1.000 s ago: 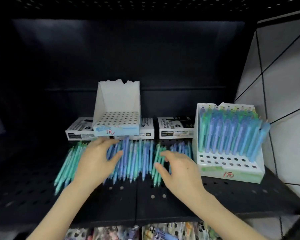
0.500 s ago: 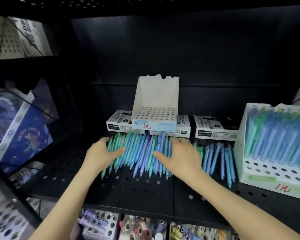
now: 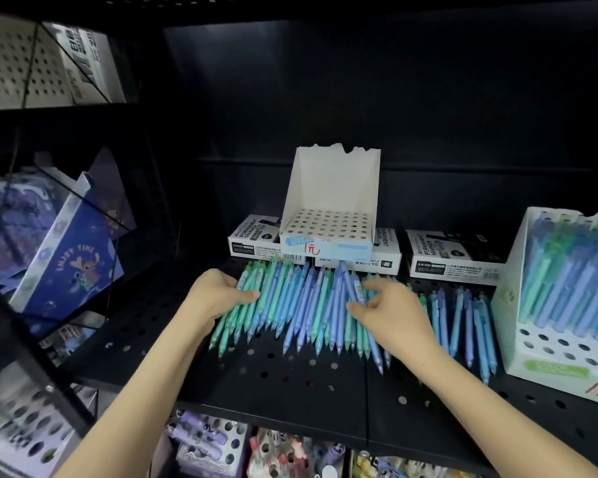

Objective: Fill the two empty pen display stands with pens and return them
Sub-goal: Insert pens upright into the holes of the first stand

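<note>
Blue and green pens (image 3: 301, 305) lie fanned at the middle of the black perforated shelf (image 3: 290, 384), tips toward its front edge. Our left hand (image 3: 218, 298) takes the fan's left end, grip closed round the green ones, thumb across them. Our right hand (image 3: 390, 315) has its grip pinched on pens at the other side. Behind, the empty stand (image 3: 335, 181) sits on marker boxes (image 3: 453, 260) along the back edge. The filled stand (image 3: 549, 360) is at the right edge.
</note>
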The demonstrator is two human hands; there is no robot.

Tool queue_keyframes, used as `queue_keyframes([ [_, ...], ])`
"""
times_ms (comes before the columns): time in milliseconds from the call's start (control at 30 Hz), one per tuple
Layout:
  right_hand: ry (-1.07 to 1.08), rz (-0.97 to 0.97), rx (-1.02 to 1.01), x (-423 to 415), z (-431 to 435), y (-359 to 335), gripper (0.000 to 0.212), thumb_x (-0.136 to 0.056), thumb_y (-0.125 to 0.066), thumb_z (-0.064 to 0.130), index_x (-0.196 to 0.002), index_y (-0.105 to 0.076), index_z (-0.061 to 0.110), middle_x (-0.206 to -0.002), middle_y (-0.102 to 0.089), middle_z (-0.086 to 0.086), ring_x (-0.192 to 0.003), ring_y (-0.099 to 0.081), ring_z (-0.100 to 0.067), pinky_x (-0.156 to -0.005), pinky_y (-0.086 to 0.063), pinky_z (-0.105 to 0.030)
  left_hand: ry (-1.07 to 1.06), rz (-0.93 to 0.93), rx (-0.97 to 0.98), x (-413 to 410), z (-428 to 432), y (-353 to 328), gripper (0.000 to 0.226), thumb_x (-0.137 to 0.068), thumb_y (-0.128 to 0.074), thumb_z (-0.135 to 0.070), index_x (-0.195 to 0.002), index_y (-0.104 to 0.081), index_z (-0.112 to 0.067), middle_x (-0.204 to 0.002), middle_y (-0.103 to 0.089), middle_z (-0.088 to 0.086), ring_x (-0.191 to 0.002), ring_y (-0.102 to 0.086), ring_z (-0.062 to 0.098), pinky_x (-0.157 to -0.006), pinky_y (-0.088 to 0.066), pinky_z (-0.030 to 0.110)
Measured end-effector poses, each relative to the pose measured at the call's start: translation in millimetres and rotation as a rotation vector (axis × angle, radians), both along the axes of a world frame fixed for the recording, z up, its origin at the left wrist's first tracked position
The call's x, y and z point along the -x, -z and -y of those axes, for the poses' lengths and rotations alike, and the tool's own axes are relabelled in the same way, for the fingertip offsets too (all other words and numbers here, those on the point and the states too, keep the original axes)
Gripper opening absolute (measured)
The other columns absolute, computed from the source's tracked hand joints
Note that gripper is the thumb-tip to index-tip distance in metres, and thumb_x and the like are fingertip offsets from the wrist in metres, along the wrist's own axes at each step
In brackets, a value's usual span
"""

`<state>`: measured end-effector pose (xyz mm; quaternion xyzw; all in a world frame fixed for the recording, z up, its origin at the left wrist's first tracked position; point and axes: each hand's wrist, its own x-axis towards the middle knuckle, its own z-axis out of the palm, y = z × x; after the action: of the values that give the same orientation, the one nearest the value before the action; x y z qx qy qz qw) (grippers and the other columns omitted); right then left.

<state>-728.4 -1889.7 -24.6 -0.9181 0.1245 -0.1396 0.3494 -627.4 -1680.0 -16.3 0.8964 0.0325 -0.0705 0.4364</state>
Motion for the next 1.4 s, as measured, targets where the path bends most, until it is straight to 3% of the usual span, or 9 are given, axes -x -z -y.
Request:
queue_keyframes([
  [100,-0.018,-0.022,-0.096,2.8,2.9,-2.0,0.051,-0.089,-0.061,0.023,-0.135,-0.045,0.009,-0.076,-0.059,0.003,-0.08,-0.064,-0.023,-0.073,-0.049,-0.03,0.014,0.044,0.008,-2.3,-0.9,3.6,0.025,-0.081,-0.072,-0.021,-0.075,-0.049,-0.014,-0.074,-0.045,0.0,-0.068,-0.045,0.015,-0.068,-0.038,0.024],
  [200,-0.02,-0.032,-0.217,3.1,6.3,-2.7,0.051,-0.087,-0.064,0.016,-0.134,-0.046,0.006,-0.094,-0.066,-0.015,-0.089,-0.064,-0.028,-0.066,-0.046,-0.025,0.022,0.057,-0.032,-4.0,-3.7,4.5,0.023,-0.084,-0.069,-0.021,-0.076,-0.049,-0.012,-0.075,-0.047,-0.002,-0.074,-0.047,0.013,-0.072,-0.038,0.028],
  [367,-0.021,-0.046,-0.295,0.5,9.3,-1.1,0.054,-0.084,-0.065,0.011,-0.134,-0.046,0.003,-0.127,-0.056,-0.012,-0.087,-0.058,-0.016,-0.076,-0.042,-0.026,0.119,0.107,-0.285,-3.3,-2.2,-1.5,0.041,-0.09,-0.057,-0.018,-0.056,-0.034,-0.011,-0.048,-0.028,-0.002,-0.043,-0.027,0.011,-0.045,-0.022,0.023],
  [433,-0.021,-0.07,-0.346,-0.2,10.0,-1.1,0.053,-0.084,-0.063,0.008,-0.133,-0.045,0.001,-0.123,-0.057,-0.012,-0.076,-0.055,-0.016,-0.064,-0.044,-0.024,0.154,0.12,-0.377,-2.1,-0.9,-4.4,0.043,-0.092,-0.053,-0.017,-0.056,-0.029,-0.013,-0.048,-0.027,-0.002,-0.041,-0.025,0.011,-0.041,-0.02,0.02],
  [500,-0.027,-0.111,-0.462,0.1,12.9,-2.4,0.049,-0.083,-0.061,0.001,-0.13,-0.046,-0.004,-0.095,-0.058,-0.012,-0.055,-0.041,-0.011,-0.044,-0.034,-0.018,0.179,0.106,-0.373,-2.9,-1.4,-6.0,0.04,-0.094,-0.051,-0.018,-0.059,-0.033,-0.012,-0.05,-0.029,-0.002,-0.042,-0.027,0.01,-0.038,-0.021,0.017],
  [667,-0.063,-0.258,-0.712,3.5,24.4,-13.0,0.015,-0.081,-0.06,-0.006,-0.094,-0.06,-0.012,-0.058,-0.044,-0.006,-0.042,-0.034,-0.009,-0.036,-0.026,-0.017,0.104,-0.067,0.079,3.3,-12.1,-14.0,0.021,-0.095,-0.052,-0.013,-0.079,-0.056,-0.002,-0.043,-0.041,-0.006,-0.046,-0.033,0.008,-0.045,-0.032,0.018],
  [867,-0.171,-0.383,-0.944,10.0,31.7,-23.4,0.026,-0.083,-0.058,-0.006,-0.106,-0.057,-0.017,-0.053,-0.049,-0.004,-0.043,-0.035,-0.008,-0.032,-0.025,-0.015,0.061,-0.177,0.606,24.6,-19.5,-29.3,0.018,-0.096,-0.046,-0.007,-0.086,-0.06,-0.002,-0.07,-0.048,0.005,-0.061,-0.039,0.013,-0.059,-0.039,0.027],
  [1067,-0.268,-0.223,-0.933,28.7,42.2,-32.2,0.023,-0.086,-0.055,-0.005,-0.103,-0.056,-0.02,-0.051,-0.05,-0.002,-0.041,-0.035,-0.006,-0.034,-0.026,-0.014,0.218,-0.148,0.889,45.9,27.8,-44.0,0.013,-0.097,-0.041,-0.008,-0.091,-0.051,-0.003,-0.076,-0.055,0.008,-0.066,-0.056,0.017,-0.062,-0.058,0.03],
  [1400,-0.147,0.067,-0.736,60.3,56.5,-43.2,0.011,-0.085,-0.061,0.003,-0.092,-0.069,0.002,-0.051,-0.044,0.0,-0.045,-0.033,-0.009,-0.04,-0.028,-0.018,0.416,-0.274,0.985,71.7,150.5,-29.9,0.019,-0.094,-0.053,-0.022,-0.098,-0.054,-0.004,-0.063,-0.046,0.001,-0.052,-0.042,0.009,-0.041,-0.034,0.016],
])
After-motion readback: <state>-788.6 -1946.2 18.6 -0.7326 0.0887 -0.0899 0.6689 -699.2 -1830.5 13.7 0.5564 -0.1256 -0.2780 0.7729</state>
